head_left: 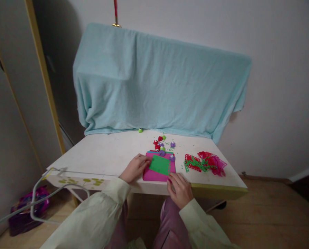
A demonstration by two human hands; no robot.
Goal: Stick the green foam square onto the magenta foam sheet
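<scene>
A green paper sheet [159,165] with a row of punched holes along its right edge lies over a stack of pink paper [151,177]. My left hand [136,168] has its fingers closed at the green sheet's left edge. At the sheet's lower right corner, my right hand [180,189] grips with bent fingers; the exact fingertip contact is too small to see clearly. Just beyond the stack sit several small craft punches with eye shapes, among them a red one [157,148] and a purple one [172,144]. Another purple punch [172,158] rests on the stack's right side.
Punched red and pink paper scraps [216,164] and green strips [193,162] lie at the white table's [105,148] right. Tiny green bits are scattered behind the stack. A lone green punch [140,130] stands near the light blue cloth [165,86]. A grey cable [35,193] hangs at the left.
</scene>
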